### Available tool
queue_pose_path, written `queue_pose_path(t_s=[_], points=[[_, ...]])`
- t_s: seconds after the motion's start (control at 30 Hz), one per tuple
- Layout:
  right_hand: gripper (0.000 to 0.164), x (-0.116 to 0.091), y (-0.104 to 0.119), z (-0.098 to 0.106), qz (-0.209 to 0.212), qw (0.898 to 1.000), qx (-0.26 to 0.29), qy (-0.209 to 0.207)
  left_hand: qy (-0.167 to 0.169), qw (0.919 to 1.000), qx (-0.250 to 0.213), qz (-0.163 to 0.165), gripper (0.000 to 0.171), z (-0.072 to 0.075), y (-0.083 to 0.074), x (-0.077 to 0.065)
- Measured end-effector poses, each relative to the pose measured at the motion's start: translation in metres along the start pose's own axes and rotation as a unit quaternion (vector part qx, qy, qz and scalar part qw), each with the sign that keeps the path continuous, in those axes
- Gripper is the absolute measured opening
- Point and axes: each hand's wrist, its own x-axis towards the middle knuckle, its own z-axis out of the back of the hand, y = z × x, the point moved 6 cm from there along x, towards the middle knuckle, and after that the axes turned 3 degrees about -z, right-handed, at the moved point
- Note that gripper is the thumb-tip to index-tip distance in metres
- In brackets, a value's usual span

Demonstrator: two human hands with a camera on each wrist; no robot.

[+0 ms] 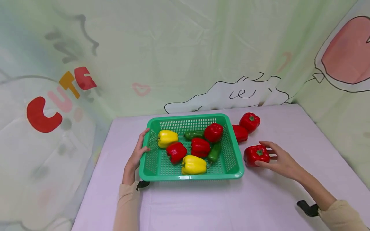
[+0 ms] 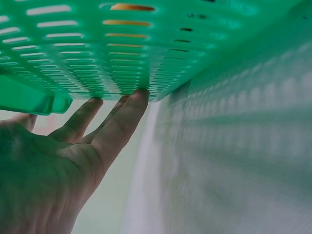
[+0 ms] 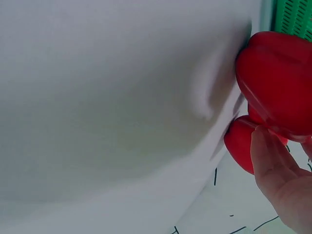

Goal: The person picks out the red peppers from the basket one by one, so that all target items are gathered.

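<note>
My left hand (image 1: pixel 135 158) grips the left rim of a green plastic basket (image 1: pixel 190 177), thumb over the edge. In the left wrist view, its fingers (image 2: pixel 119 127) reach up against the slotted wall. My right hand (image 1: pixel 281 163) holds a red bell pepper (image 1: pixel 256 155) just right of the basket, thumb on the near side and fingers round the far side. Inside the basket lie yellow bell peppers (image 1: pixel 194 165), several red bell peppers (image 1: pixel 200 147) and green peppers (image 1: pixel 214 152). The right wrist view has the held pepper (image 3: pixel 280 85) close up, partly cut off by the frame.
Two more red bell peppers, one upright (image 1: pixel 250 122) and one beside the basket wall (image 1: pixel 240 133), lie at the back right. The table (image 1: pixel 188 205) wears a pale cloth. A printed curtain (image 1: pixel 179 57) rises behind and at both sides.
</note>
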Motion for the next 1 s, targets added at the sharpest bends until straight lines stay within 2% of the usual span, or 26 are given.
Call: queue_pose_path(t_s=[0.23,0.43,0.7,1.0], points=[[0.076,0.005,0.005,0.009,0.007,1.0,-0.003,-0.006,0.005,1.0,0.005,0.003,0.085,-0.001,-0.002,0.001],[0.062,0.026,0.024,0.019,0.036,0.999,-0.018,-0.021,0.002,1.0,0.003,0.009,0.085,0.0,-0.002,-0.001],[0.058,0.063,0.052,0.022,0.106,0.992,-0.065,0.028,0.012,0.9999,-0.007,-0.002,0.084,-0.002,-0.003,-0.004],[0.06,0.1,0.069,0.008,0.136,0.977,-0.13,0.103,0.006,1.0,0.001,-0.001,0.085,0.0,-0.001,-0.002]])
